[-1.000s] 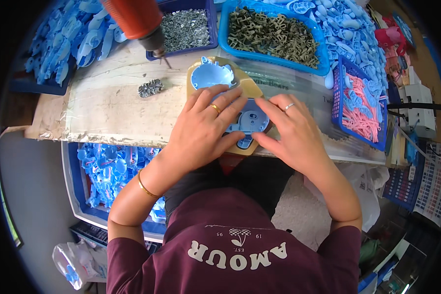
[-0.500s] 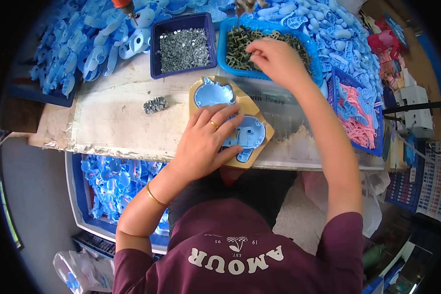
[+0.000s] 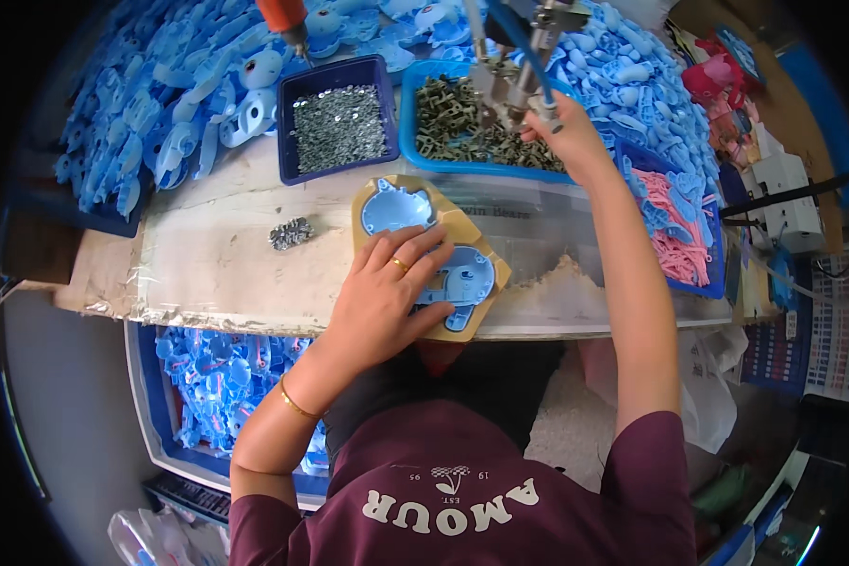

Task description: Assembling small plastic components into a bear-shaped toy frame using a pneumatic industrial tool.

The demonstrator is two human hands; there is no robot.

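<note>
Leftmost of what matters, the left hand (image 3: 387, 297) lies flat with fingers spread, palm down, pressing the blue plastic shell (image 3: 457, 288) into the tan jig (image 3: 486, 247) at the near edge of the workbench (image 3: 208, 255). A second blue shell (image 3: 393, 206) sits in the jig's far pocket, just beyond the fingertips. The jig's long axis runs from far-left to near-right. Farther right and well away, the right hand (image 3: 571, 132) reaches into the light blue tray (image 3: 410, 127) of dark metal parts (image 3: 453, 127), fingers curled down among them; whether they pinch one I cannot tell. So the held shell lies near and to the left of that hand, with the left hand already on it. A dark blue bin of screws (image 3: 338, 115) stands left of the tray.
</note>
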